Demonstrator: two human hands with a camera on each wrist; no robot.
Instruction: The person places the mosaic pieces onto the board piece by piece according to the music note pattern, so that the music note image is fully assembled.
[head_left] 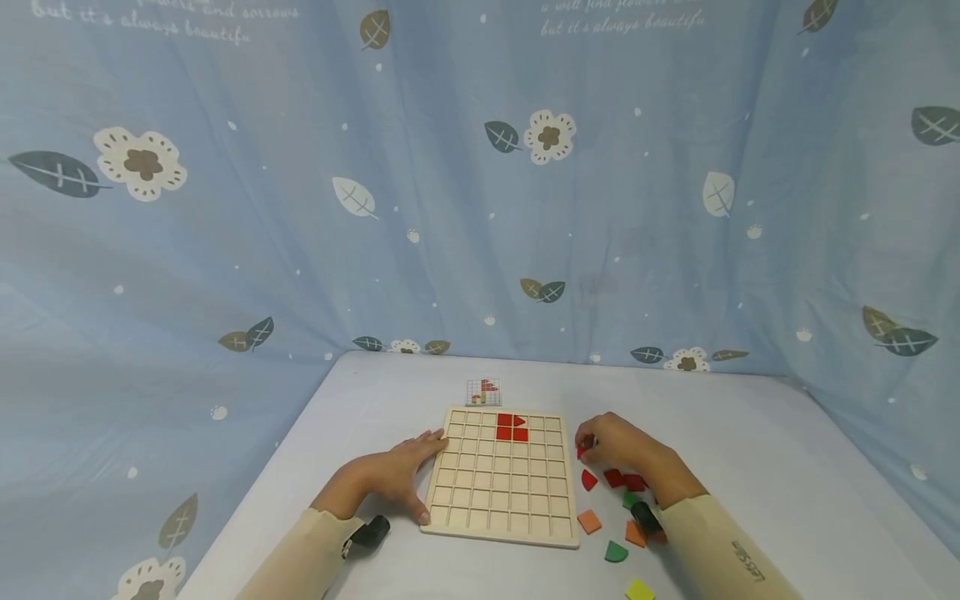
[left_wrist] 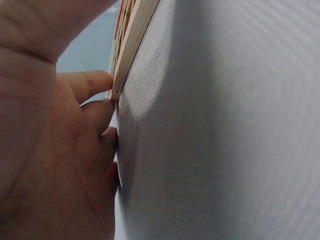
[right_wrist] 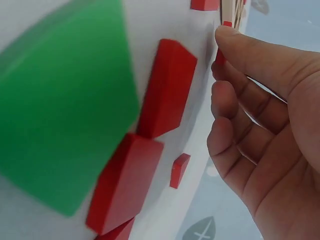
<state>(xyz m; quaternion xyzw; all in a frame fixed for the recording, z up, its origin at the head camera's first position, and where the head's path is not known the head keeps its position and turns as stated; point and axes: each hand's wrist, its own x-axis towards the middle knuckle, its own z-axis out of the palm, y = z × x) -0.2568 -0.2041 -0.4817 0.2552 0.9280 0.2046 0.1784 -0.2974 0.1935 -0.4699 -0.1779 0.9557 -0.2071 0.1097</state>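
Observation:
A square wooden grid board lies on the table, with several red blocks set in cells near its top edge. My left hand spreads along the board's left side, thumb and fingertips touching the rim. In the left wrist view, the fingertips meet the pale board edge. Just off the board's right side, my right hand pinches a small red block between thumb and forefinger. Its exact shape is mostly hidden by the fingers. The other right fingers curl loosely.
A small picture card showing a coloured pattern lies behind the board. Right of the board are scattered a red quarter-round piece, an orange block, a green quarter-round piece, a yellow block and more red blocks. A blue curtain hangs behind.

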